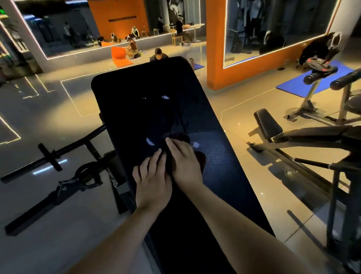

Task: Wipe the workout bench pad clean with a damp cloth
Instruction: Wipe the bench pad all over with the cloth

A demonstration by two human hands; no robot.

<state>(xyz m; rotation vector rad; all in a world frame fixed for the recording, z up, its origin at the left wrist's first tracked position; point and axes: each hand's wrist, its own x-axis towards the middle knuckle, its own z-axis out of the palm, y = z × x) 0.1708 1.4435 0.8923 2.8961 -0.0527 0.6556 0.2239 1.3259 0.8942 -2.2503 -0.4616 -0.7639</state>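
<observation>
dark cloth (180,138) is pressed flat at mid-length of the black bench pad (148,90) under left hand (153,179) and right hand (185,162), fingers straight and close together, nothing pinched. even pressure and overlapping strokes toward the far end are advised, edges included.

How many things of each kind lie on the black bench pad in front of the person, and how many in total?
Hands: 2, the left hand and the right hand, both flat on the cloth.
Cloths: 1, a dark cloth under the hands.
Total on the bench pad: 3
</observation>
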